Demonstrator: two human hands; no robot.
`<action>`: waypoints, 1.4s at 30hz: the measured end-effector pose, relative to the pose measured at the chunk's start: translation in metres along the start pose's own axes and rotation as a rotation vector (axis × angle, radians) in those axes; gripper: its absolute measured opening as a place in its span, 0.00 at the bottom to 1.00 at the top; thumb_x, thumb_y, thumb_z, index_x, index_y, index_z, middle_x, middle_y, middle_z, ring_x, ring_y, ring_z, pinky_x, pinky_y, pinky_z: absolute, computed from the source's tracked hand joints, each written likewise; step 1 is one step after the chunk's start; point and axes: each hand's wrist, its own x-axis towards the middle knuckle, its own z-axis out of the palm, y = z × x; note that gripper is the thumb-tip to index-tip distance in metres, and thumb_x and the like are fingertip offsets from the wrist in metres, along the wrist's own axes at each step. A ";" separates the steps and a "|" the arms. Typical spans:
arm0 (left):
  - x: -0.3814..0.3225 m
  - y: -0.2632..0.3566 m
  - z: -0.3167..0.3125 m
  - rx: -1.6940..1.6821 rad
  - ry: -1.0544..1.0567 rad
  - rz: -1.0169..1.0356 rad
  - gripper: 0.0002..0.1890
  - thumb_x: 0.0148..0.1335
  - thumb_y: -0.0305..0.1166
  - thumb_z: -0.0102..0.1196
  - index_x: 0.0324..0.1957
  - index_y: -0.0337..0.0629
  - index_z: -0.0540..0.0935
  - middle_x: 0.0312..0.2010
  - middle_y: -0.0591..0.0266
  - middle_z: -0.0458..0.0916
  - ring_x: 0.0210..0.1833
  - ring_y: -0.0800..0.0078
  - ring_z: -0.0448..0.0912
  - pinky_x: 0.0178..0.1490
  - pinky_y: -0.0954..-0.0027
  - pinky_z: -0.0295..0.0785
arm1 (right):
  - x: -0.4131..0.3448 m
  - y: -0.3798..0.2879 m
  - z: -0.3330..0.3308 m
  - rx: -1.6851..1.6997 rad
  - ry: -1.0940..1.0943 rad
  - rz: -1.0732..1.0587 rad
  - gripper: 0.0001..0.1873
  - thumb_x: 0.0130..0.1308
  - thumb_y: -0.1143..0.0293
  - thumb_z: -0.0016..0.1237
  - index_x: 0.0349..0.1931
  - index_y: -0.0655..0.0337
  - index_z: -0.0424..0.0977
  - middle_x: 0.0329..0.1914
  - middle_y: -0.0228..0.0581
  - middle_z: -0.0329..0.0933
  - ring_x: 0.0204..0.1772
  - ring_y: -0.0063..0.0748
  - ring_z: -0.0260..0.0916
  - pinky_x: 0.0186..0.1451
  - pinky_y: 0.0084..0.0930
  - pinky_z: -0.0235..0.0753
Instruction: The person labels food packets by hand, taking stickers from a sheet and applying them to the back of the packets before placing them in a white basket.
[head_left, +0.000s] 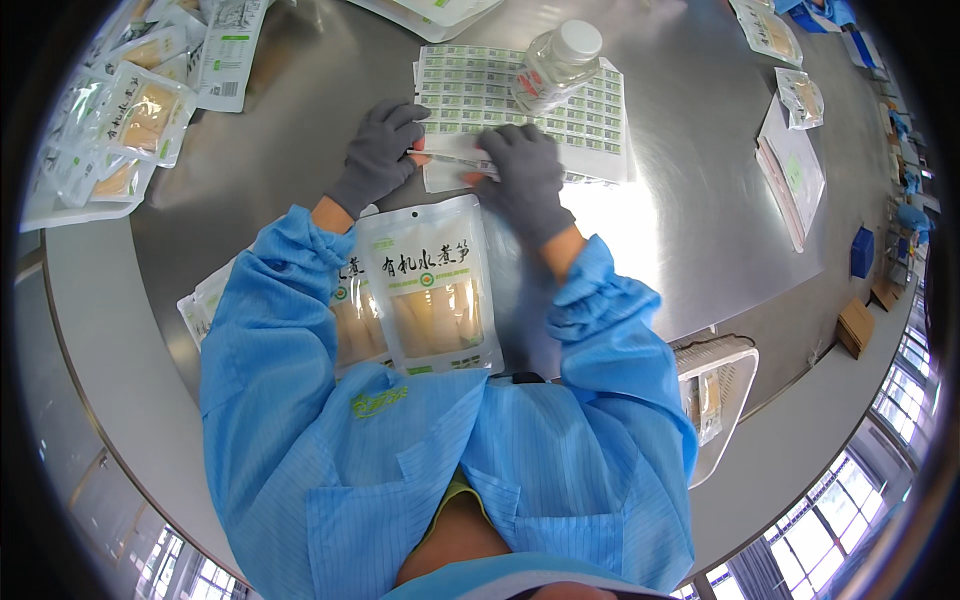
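Note:
Grey gloves with bare fingertips cover both hands. My left hand (384, 154) pinches the left end of a thin pale strip (450, 158), which looks like a lifted edge of label paper. At its other end is my right hand (525, 176), blurred, fingers bent over the strip; its grip is unclear. Under and beyond them lies a stack of printed label sheets (465, 97) with rows of small green-and-white labels. A clear jar with a white lid (559, 64) stands on the sheets. Nearer my body, a sealed pouch of pale bamboo shoots (435, 300) overlaps another pouch (356, 322).
Many filled pouches (146, 112) are heaped at the left on the steel table (270, 157). A white tray (442, 22) is cut off at the top. Rightward are a pouch (801, 97), a paper stack (795, 172) and a white plastic basket (739, 405) beside the table edge.

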 end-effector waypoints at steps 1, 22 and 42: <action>-0.001 -0.001 0.000 0.014 0.005 0.003 0.09 0.46 0.31 0.66 0.29 0.42 0.79 0.55 0.65 0.77 0.61 0.60 0.68 0.63 0.59 0.64 | 0.010 -0.013 0.009 -0.024 -0.013 0.012 0.17 0.48 0.59 0.63 0.36 0.52 0.76 0.35 0.35 0.76 0.45 0.44 0.72 0.47 0.42 0.70; -0.009 0.002 -0.015 -0.062 -0.166 0.062 0.28 0.43 0.39 0.69 0.51 0.46 0.80 0.62 0.56 0.71 0.65 0.52 0.64 0.67 0.56 0.61 | -0.034 0.003 -0.020 -0.042 0.181 0.072 0.24 0.42 0.63 0.64 0.43 0.53 0.75 0.45 0.36 0.75 0.48 0.43 0.72 0.53 0.42 0.68; 0.035 0.053 -0.005 0.060 -0.261 0.139 0.28 0.50 0.42 0.66 0.54 0.44 0.79 0.62 0.53 0.70 0.64 0.49 0.64 0.67 0.53 0.61 | -0.061 0.136 -0.074 -0.125 -0.008 0.202 0.03 0.50 0.68 0.55 0.27 0.53 0.79 0.37 0.28 0.80 0.47 0.38 0.73 0.49 0.36 0.74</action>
